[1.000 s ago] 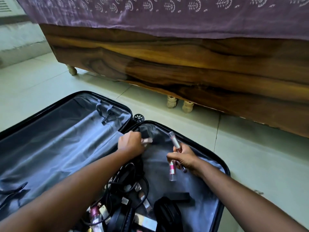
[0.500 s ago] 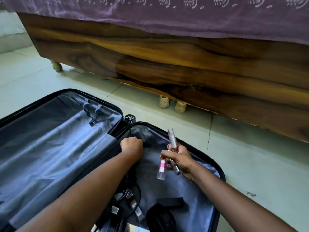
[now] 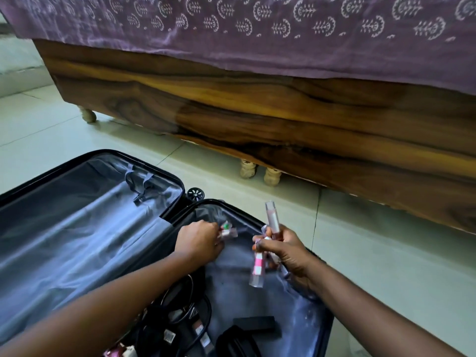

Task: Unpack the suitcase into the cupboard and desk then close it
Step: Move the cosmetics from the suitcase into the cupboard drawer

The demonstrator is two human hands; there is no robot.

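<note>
The black suitcase [image 3: 108, 153] lies open on the floor, both halves lined with grey fabric. My left hand [image 3: 198, 242] is at the far end of the right half and pinches a few small cosmetic tubes [image 3: 228, 230]. My right hand [image 3: 282, 249] grips several clear cosmetic tubes: one [image 3: 272, 219] points up, another with a pink label [image 3: 258, 269] hangs down. Black cables [image 3: 180, 313], a small black box [image 3: 255, 322] and a black pouch [image 3: 235, 342] lie in the right half near me.
A wooden bed frame [image 3: 257, 106] on short turned legs [image 3: 272, 176] runs across the back under a purple patterned sheet [image 3: 257, 29]. Pale floor tiles [image 3: 386, 253] surround the suitcase. A suitcase wheel [image 3: 195, 194] sticks up at the hinge.
My left hand, a bare fist half a second ago, now shows small tubes at its fingertips. My right hand keeps its tubes. The view has tilted up slightly.
</note>
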